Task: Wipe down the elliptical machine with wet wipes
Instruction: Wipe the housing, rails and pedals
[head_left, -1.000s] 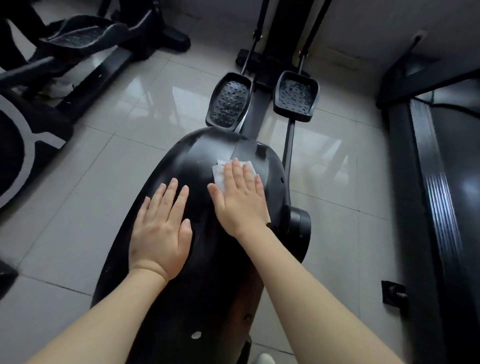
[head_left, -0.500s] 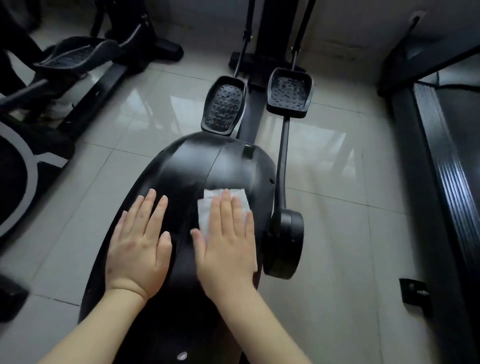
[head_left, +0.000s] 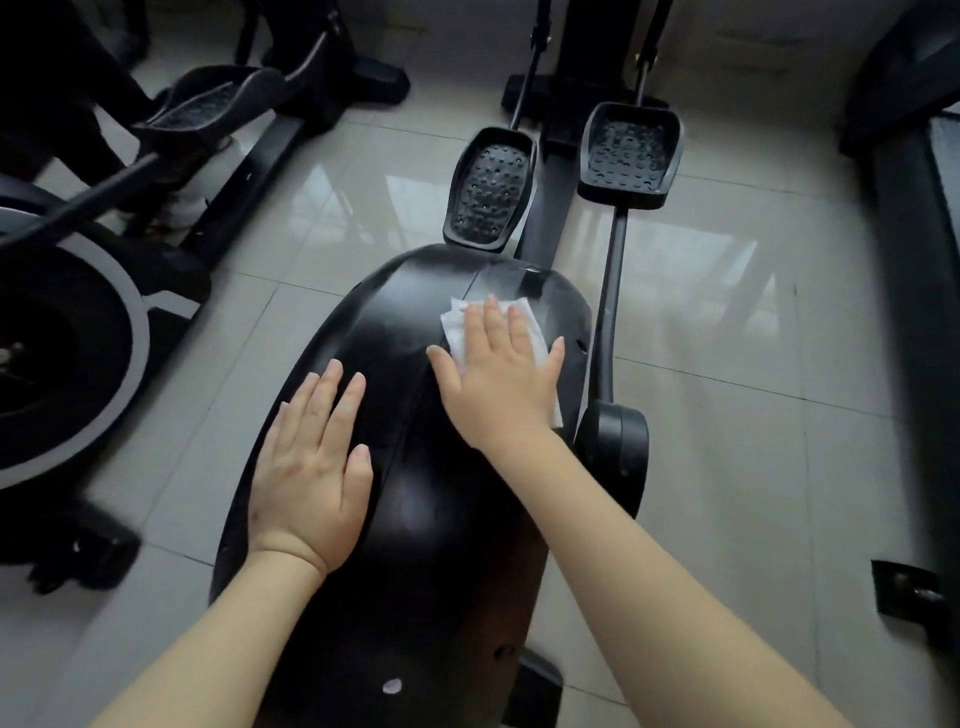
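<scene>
The elliptical machine's glossy black flywheel housing (head_left: 415, 499) fills the middle of the view, rounded like a dome. My right hand (head_left: 498, 379) lies flat with spread fingers on a white wet wipe (head_left: 460, 325) and presses it against the housing's upper right side. A damp streak shines on the plastic just beyond the wipe. My left hand (head_left: 311, 467) rests flat on the housing's left slope, fingers straight and together. Beyond the housing are the two studded black pedals: the left pedal (head_left: 491, 192) and the right pedal (head_left: 631, 153) on its crank arm (head_left: 613, 332).
Another black exercise machine (head_left: 67, 338) with a grey-rimmed wheel stands close on the left. A dark treadmill frame (head_left: 919, 218) runs along the right edge. A small black foot bracket (head_left: 909, 592) sits on the glossy tiled floor (head_left: 727, 467) at lower right.
My right hand slid the wipe back toward me half a second ago and has now pushed it forward up the housing again. My left hand stayed flat on the left slope.
</scene>
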